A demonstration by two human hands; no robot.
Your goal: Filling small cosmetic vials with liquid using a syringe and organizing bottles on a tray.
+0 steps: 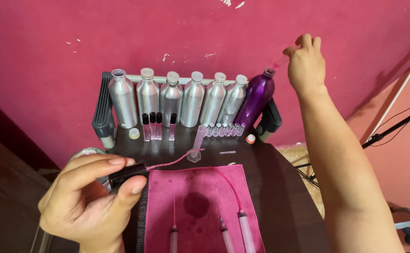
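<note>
The left hand [85, 201] pinches a black cap [126, 173]. The right hand [305, 63] grips a thin tube [278, 63] at the purple bottle [256, 100].

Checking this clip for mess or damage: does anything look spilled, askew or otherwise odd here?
Yes. The pink cloth has a dark wet stain at its middle, between the syringes. One silver bottle, at the far left of the row, stands uncapped, with loose caps on the table. The pink wall shows chipped paint.
</note>
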